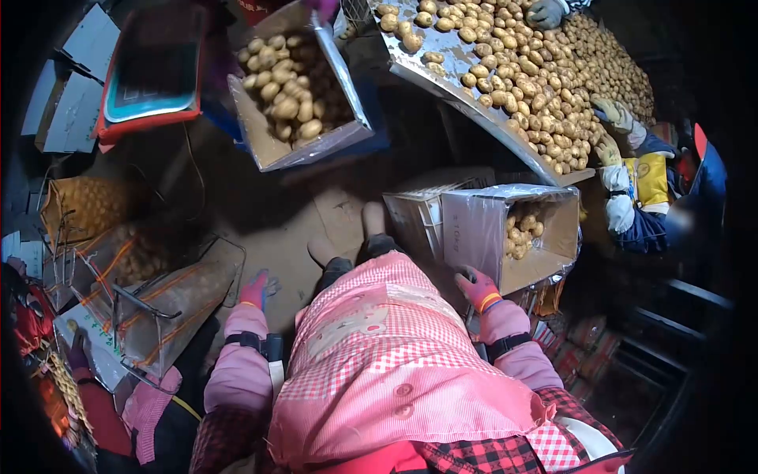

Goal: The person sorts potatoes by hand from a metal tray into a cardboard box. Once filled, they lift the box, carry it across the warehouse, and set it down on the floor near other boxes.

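My left hand [259,290], in a pink and grey glove, hangs beside the apron [379,340] with its fingers apart and holds nothing. On the right, my right hand [476,287] wears a similar glove; its fingers are apart near the lower left corner of a cardboard box [466,225]. Whether it touches the box, I cannot tell. That box is tilted on its side, its opening to the right, with some potatoes [523,237] inside. Another box [359,130], holding many potatoes [284,87], is at the upper middle, with a purple-gloved hand at its top edge.
A sorting table [474,110] covered in potatoes spans the upper right. A co-worker [651,182] reaches onto it; another gloved hand [545,13] is at its top. Upper left is a red scale [150,71]. Net bags [178,304] on metal frames and another person's sleeve [103,411] are at left.
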`<control>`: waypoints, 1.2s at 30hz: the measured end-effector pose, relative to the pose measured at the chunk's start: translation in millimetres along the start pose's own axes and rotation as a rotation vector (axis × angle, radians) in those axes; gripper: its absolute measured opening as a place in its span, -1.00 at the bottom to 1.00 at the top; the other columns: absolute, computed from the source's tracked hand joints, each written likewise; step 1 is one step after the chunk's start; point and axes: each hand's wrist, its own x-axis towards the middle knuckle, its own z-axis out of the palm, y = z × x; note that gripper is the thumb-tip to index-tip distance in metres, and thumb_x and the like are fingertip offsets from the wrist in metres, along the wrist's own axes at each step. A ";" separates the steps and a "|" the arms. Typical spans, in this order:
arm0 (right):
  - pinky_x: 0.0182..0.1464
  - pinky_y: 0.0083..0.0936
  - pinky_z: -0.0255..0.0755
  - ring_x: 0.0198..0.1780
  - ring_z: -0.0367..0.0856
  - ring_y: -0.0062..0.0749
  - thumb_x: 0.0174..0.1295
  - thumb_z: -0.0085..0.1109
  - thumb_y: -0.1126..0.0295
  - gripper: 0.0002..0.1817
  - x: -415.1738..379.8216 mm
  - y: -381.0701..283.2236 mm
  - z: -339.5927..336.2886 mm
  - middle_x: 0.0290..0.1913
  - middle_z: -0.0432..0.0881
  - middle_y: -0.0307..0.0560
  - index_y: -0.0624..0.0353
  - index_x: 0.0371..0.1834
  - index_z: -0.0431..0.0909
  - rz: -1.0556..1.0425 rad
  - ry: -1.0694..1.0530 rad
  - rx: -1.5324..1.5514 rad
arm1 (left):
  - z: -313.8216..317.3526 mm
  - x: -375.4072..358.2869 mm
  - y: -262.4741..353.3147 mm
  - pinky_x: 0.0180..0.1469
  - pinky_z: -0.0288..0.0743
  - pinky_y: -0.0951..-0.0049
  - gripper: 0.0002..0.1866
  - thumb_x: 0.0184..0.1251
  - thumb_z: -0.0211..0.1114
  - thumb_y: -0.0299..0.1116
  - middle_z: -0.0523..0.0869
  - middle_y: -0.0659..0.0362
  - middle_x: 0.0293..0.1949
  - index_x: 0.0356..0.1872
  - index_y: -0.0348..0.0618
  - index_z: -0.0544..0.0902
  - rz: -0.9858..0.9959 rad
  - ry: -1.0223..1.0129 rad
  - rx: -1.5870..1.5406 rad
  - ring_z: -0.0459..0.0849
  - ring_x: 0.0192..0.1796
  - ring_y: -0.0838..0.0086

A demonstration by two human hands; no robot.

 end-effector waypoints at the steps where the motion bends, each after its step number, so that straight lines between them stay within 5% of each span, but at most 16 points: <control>1: -0.12 -0.54 0.48 -0.18 0.59 -0.52 0.23 0.19 0.19 -0.52 4.2 6.4 2.6 -0.10 0.68 -0.15 0.09 0.22 0.49 -0.011 -0.001 0.002 | 12.1 -5.8 4.9 0.02 0.61 0.05 -0.50 0.35 0.24 -0.18 0.56 -0.17 0.07 0.24 -0.15 0.39 -0.009 -0.015 -0.010 0.64 0.03 0.03; 9: -0.17 -0.53 0.50 -0.26 0.61 -0.52 0.22 0.20 0.12 -0.52 42.7 -61.7 -13.2 -0.22 0.70 -0.13 0.09 0.16 0.54 -0.064 -0.128 0.006 | 12.2 -38.7 10.2 0.11 0.53 -0.03 -0.43 0.33 0.26 -0.23 0.56 -0.18 0.10 0.29 -0.20 0.34 -0.029 0.057 -0.165 0.63 0.06 -0.01; 13: -0.25 -0.54 0.48 -0.30 0.59 -0.57 0.27 0.16 0.20 -0.61 95.1 -68.2 -1.6 -0.26 0.68 -0.16 0.10 0.12 0.56 -0.312 -0.118 0.098 | -23.9 -39.8 1.0 0.05 0.54 0.10 -0.50 0.38 0.17 -0.16 0.57 -0.16 0.09 0.25 -0.18 0.38 0.109 0.121 -0.349 0.62 0.08 0.03; 16: -0.08 -0.43 0.48 -0.16 0.62 -0.35 0.31 0.12 0.17 -0.60 80.2 -95.2 -8.4 -0.16 0.71 -0.12 0.10 0.14 0.54 -0.411 -0.074 0.027 | -19.3 -50.7 0.5 0.06 0.54 0.18 -0.59 0.39 0.13 -0.18 0.62 -0.03 0.04 0.16 -0.17 0.49 0.017 0.189 -0.212 0.62 0.09 0.12; 18: 0.01 -0.33 0.47 -0.03 0.60 -0.24 0.32 0.12 0.19 -0.54 57.0 -102.7 -14.1 0.12 0.54 -0.01 0.06 0.26 0.42 -0.391 -0.244 0.375 | 15.1 -66.3 6.1 0.15 0.47 0.20 -0.62 0.43 -0.01 -0.17 0.62 0.00 0.09 0.11 -0.07 0.58 0.252 0.043 1.040 0.60 0.14 0.18; 19: 0.06 -0.28 0.47 0.04 0.59 -0.19 0.32 0.11 0.20 -0.50 42.2 -103.6 -18.1 0.26 0.45 0.04 0.04 0.32 0.36 -0.365 -0.329 0.544 | 10.4 -75.5 26.3 0.20 0.44 0.20 -0.61 0.44 -0.08 -0.17 0.62 0.02 0.12 0.09 -0.03 0.62 0.284 0.124 1.651 0.59 0.16 0.21; 21: 0.06 -0.27 0.50 0.04 0.60 -0.11 0.24 0.14 0.27 -0.53 117.1 -66.3 -5.6 0.13 0.54 0.11 0.04 0.24 0.42 -0.331 -0.248 0.271 | 11.5 -69.0 2.1 0.39 0.20 0.21 -0.43 0.39 -0.02 0.10 0.50 0.00 0.26 0.26 -0.02 0.50 0.193 0.409 0.949 0.41 0.35 0.14; 24: 0.13 -0.28 0.45 0.10 0.55 -0.12 0.24 0.08 0.27 -0.55 188.2 -47.0 0.9 0.10 0.57 0.10 0.06 0.22 0.44 -0.433 -0.215 -0.052 | 28.9 -44.6 13.6 0.16 0.47 0.15 -0.41 0.28 0.10 0.13 0.68 -0.13 -0.03 0.05 -0.19 0.62 0.119 0.602 0.743 0.64 0.05 0.06; 26: 0.19 -0.29 0.38 0.16 0.49 -0.18 0.29 0.00 0.25 -0.56 210.6 -40.6 2.6 0.13 0.54 0.04 0.08 0.23 0.44 -0.535 -0.231 -0.203 | 31.9 -15.4 9.4 0.07 0.57 0.17 -0.51 0.31 0.22 -0.05 0.63 -0.17 0.02 0.10 -0.21 0.56 0.176 0.173 -0.003 0.64 0.07 0.14; 27: 0.23 -0.30 0.34 0.19 0.46 -0.20 0.31 -0.04 0.23 -0.56 220.9 -37.9 4.6 0.15 0.53 0.01 0.09 0.24 0.43 -0.603 -0.241 -0.272 | 29.5 -5.6 7.6 -0.10 0.66 0.25 -0.62 0.27 0.31 -0.21 0.67 -0.12 -0.13 0.00 -0.24 0.58 0.228 0.159 -0.184 0.68 -0.02 0.21; 31: 0.36 -0.32 0.20 0.31 0.35 -0.31 0.40 -0.19 0.18 -0.54 319.9 -2.1 17.2 0.22 0.49 -0.10 0.12 0.26 0.41 -1.088 -0.225 -0.676 | 15.3 -16.5 -1.6 0.00 0.60 0.24 -0.58 0.30 0.25 -0.09 0.69 -0.04 -0.12 0.00 -0.21 0.59 0.250 0.112 -0.176 0.68 -0.02 0.24; 32: 0.39 -0.32 0.16 0.34 0.32 -0.33 0.42 -0.22 0.17 -0.54 304.6 -31.0 31.9 0.24 0.48 -0.12 0.13 0.27 0.41 -1.494 -0.116 -1.060 | 7.9 -25.7 -4.6 0.05 0.56 0.23 -0.55 0.30 0.21 -0.04 0.70 -0.01 -0.10 0.02 -0.19 0.59 0.205 0.337 0.181 0.67 0.00 0.24; 33: 0.06 -0.27 0.52 0.05 0.60 -0.07 0.22 0.15 0.26 -0.61 290.7 -54.4 1.2 0.02 0.62 0.12 0.12 0.10 0.52 -1.326 -0.188 -0.657 | 6.3 -32.9 -10.1 0.11 0.51 0.22 -0.52 0.31 0.18 0.01 0.70 0.02 -0.07 0.05 -0.16 0.60 0.153 0.531 0.563 0.66 0.02 0.25; 34: 0.07 -0.30 0.51 0.05 0.60 -0.16 0.27 0.15 0.24 -0.67 243.4 -85.7 -7.6 -0.03 0.65 0.07 0.12 0.04 0.58 -1.590 0.021 -0.906 | -22.6 7.6 -44.8 0.24 0.38 0.22 -0.47 0.34 0.08 0.05 0.65 0.06 0.09 0.16 -0.09 0.57 0.186 0.368 0.439 0.59 0.14 0.25; 36: 0.33 -0.15 0.29 0.29 0.39 0.05 0.19 -0.01 0.45 -0.44 227.0 -59.1 7.6 0.33 0.35 0.13 -0.14 0.32 0.39 -1.321 0.130 -0.862 | -39.2 -24.6 -47.8 0.22 0.37 0.27 -0.51 0.44 -0.04 -0.02 0.61 0.08 0.12 0.16 -0.12 0.56 0.318 0.348 0.662 0.53 0.15 0.31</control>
